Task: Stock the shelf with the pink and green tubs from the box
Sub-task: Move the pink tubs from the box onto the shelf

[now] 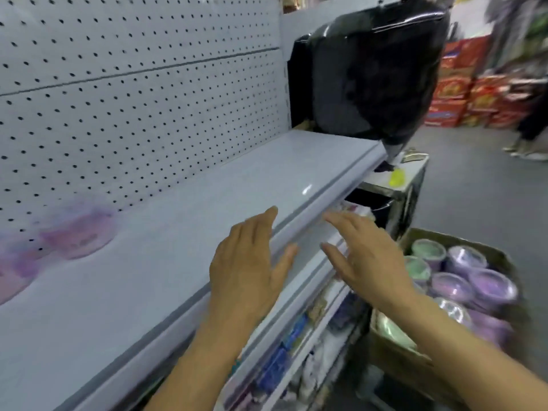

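Grey shelf (184,209): we see it run as a long bare board from about 7 o'clock up to 1 o'clock, with a perforated back panel (133,93) behind it; most of its surface is unfilled.
Cardboard box (501,256): we find it on the floor at about 4 o'clock from our hands, open at the top, well below the shelf edge.
Tubs in the box (471,284): pink-lilac and pale green lids face up, packed side by side; round, so we judge no long axis matters for the grasp.
Tubs on the shelf (78,235): we make out blurred pink ones at about 9 o'clock, against the back panel; their number is hard to tell.
Left hand (249,265): we hold it flat over the shelf's front edge, fingers spread and open, holding nothing.
Right hand (364,256): we hold it just off the shelf front, fingers spread and open, holding nothing, apart from the left.
Key relation: the box lies to the right and down, at 4 o'clock, so we judge the right hand clearly nearer; the left must cross over the shelf lip to reach.
Next move, as we judge it: both hands swing toward 4 o'clock and drop to the lids, then carry tubs back toward 10 o'clock beside those already placed.
Task state: we judge stocking barely begun, the box looking full.
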